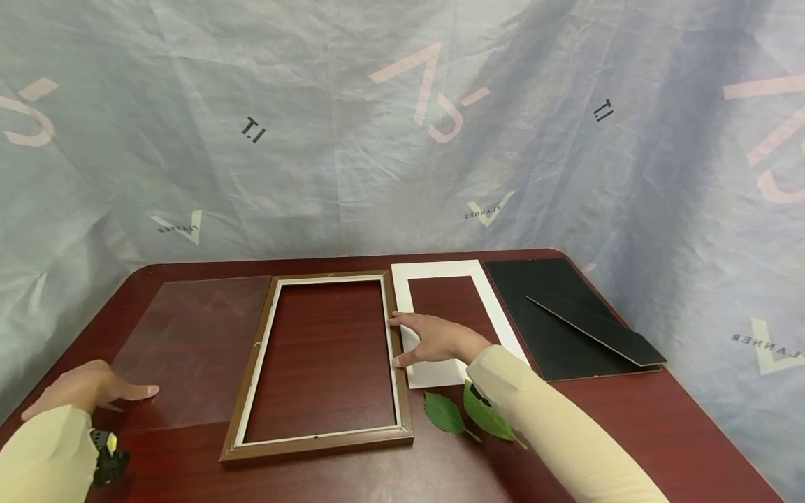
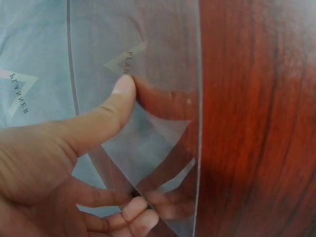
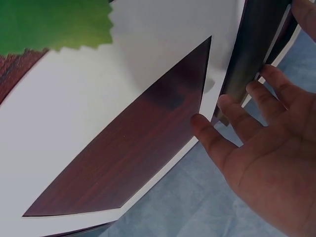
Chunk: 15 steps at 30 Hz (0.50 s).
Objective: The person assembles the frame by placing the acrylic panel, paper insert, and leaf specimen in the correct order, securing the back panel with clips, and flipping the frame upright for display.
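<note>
Best to keep the brown rectangular frame with a pale inner lip (image 1: 358, 440) flat and square, lying mid-table, right of the clear, thin, glossy rectangular sheet (image 1: 195, 349); steady the frame lightly at its right bar with the right hand (image 1: 440, 339), seen with fingers spread and unclenched, tips at or just over that bar; work the sheet with the left hand (image 1: 88, 388), seen at its near left part with thumb over the clear surface; cannot tell a pinch at the edge from a mere touch; if raising the sheet, better to take it by opposite edges, keep it level, avoid bending it, and leave few prints on its shine; mind also the closeness of sheet and frame, to avoid scraping one along the other.

Count one frame and one clear sheet; outward to the right, count one white rectangular mat with a cut-out window (image 1: 490, 300), just beside the frame; then one flat black rectangular panel (image 1: 553, 342), at far right, and one narrow black strip with a pale edge (image 1: 597, 325), slanting across it; on the near side of the mat, count two green leaves with toothed edges (image 1: 444, 413) (image 1: 487, 417), one partly hidden behind a sleeve; count two hands and two cream sleeves (image 1: 566, 419); see one dark red wood-grain table (image 1: 352, 475) beneath, and one grey-blue printed fabric backdrop (image 1: 314, 175) beyond.
</note>
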### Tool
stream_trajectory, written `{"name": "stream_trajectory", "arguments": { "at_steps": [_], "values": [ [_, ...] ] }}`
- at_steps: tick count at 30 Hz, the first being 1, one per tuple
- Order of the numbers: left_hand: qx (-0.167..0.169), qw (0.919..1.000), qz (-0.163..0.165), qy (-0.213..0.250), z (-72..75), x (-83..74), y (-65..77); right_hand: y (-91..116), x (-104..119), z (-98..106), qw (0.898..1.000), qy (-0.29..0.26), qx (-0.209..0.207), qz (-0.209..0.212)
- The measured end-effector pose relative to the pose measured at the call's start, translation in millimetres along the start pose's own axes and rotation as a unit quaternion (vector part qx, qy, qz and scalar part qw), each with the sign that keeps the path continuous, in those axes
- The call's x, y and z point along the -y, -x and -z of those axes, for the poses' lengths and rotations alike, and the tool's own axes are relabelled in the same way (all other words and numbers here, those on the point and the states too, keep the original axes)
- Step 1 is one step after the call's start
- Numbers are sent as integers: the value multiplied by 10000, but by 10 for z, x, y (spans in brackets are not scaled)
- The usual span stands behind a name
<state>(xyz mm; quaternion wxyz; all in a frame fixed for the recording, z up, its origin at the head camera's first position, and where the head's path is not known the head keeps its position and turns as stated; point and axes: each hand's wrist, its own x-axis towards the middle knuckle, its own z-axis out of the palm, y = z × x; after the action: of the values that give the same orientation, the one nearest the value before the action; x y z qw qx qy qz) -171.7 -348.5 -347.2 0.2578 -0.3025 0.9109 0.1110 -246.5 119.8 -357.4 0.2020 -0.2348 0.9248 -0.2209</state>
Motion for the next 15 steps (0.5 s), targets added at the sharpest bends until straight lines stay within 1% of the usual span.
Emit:
{"name": "stream_trajectory", "arguments": {
  "at_steps": [2,6,8,10,13,14,15],
  "values": [
    [60,9999,-131,-36,-2,12,-10,1,3,0,10000,-24,5,4],
    [8,9973,-732,74,-8,83,-24,-1,4,-4,10000,-14,15,33],
    [-34,9968,-784,148,-10,92,-20,-4,3,-6,10000,-4,20,38],
    [17,9979,-547,354,-2,69,-6,-2,6,-6,10000,-14,17,18],
    [192,9953,34,951,15,18,21,-1,7,-4,10000,-25,13,16],
    [245,9936,145,1097,19,12,33,-1,7,-3,10000,-21,10,24],
    [280,9920,185,1220,21,13,45,-2,6,-3,10000,-21,11,27]
  ]
}}
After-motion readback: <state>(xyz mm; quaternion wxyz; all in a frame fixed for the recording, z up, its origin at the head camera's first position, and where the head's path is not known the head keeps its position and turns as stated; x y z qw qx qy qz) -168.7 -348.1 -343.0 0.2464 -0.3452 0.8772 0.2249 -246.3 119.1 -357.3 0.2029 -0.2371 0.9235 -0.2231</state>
